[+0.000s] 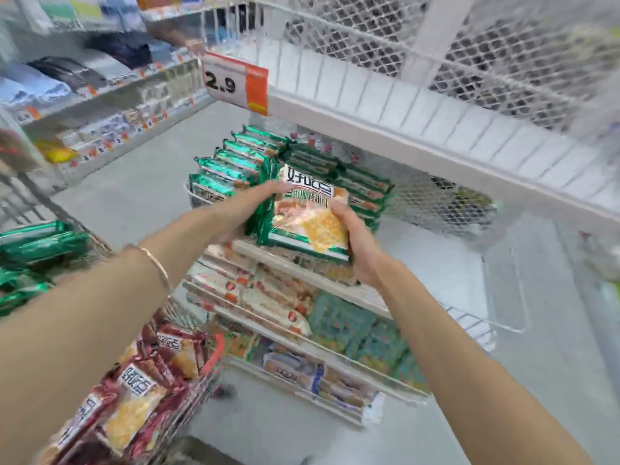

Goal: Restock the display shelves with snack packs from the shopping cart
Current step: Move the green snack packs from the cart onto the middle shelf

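Our right fingers (339, 213) curl round the right edge of the green snack pack (302, 216), thumb on its printed face, so the right hand (357, 243) grips it firmly. Our left fingers (275, 189) lie together, stretched along the pack's left edge and pressing it. Blur hides the thumb of the left hand (248, 213).

The pack is held between both hands, above the shelf edge (285, 263). Its long axis runs from 12 to 6 o'clock, the printed title at the 12 o'clock end and the face turned toward us. More green wrapper edges show at its left side, so we cannot tell how many packs we hold.

Just behind it, at 11 and 2 o'clock, are the shelved green packs (235, 166). A bracelet (157, 263) sits on the left wrist. At 7 o'clock the shopping cart (214, 360) holds maroon packs (147, 391). A price tag (235, 83) hangs at 12 o'clock.
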Demonstrator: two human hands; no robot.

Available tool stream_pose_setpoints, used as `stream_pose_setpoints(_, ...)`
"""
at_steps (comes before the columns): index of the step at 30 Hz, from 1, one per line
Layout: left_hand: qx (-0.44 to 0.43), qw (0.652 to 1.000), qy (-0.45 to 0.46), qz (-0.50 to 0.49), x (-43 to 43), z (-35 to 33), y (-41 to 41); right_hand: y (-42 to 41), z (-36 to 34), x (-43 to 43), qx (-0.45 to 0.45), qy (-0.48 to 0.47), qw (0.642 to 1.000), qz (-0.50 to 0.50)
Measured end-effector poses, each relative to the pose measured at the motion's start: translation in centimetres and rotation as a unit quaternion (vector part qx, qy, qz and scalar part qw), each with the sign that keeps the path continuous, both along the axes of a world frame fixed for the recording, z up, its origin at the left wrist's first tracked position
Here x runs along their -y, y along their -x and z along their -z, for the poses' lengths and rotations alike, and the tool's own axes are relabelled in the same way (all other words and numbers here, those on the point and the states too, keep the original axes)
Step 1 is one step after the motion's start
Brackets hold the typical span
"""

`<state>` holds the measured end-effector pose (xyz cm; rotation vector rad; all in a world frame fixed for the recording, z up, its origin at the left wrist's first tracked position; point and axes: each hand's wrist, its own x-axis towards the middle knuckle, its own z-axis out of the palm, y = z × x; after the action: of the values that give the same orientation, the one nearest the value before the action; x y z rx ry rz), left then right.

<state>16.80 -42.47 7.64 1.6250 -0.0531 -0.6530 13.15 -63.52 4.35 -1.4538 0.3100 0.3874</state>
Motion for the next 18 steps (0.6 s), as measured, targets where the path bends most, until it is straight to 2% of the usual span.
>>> stream_pose_setpoints(5,-0.005,0.998,-0.029,0.062,11.1,-0.7,-1.7,2.3,-1.5,10.9,0.021,-0.016,0.998,0.060)
stream_pose_setpoints(9,0.030,0.990,-0.070,0.119,17.9,-0.5,-3.3,3.3,-0.9,17.2,0.042,-0.030,0.993,0.110)
stream_pose_setpoints(14,0.077,0.968,-0.127,0.201,23.1,-0.4,-4.8,2.4,1.9,22.8,0.124,0.045,0.978,0.165)
stream_pose_setpoints(16,0.148,0.947,-0.199,0.204,24.9,0.1,-5.6,1.5,3.4,24.3,0.130,0.076,0.976,0.155)
stream_pose_setpoints(18,0.249,0.910,-0.275,0.188,26.5,1.0,-6.2,0.7,5.1,25.2,0.145,0.090,0.974,0.150)
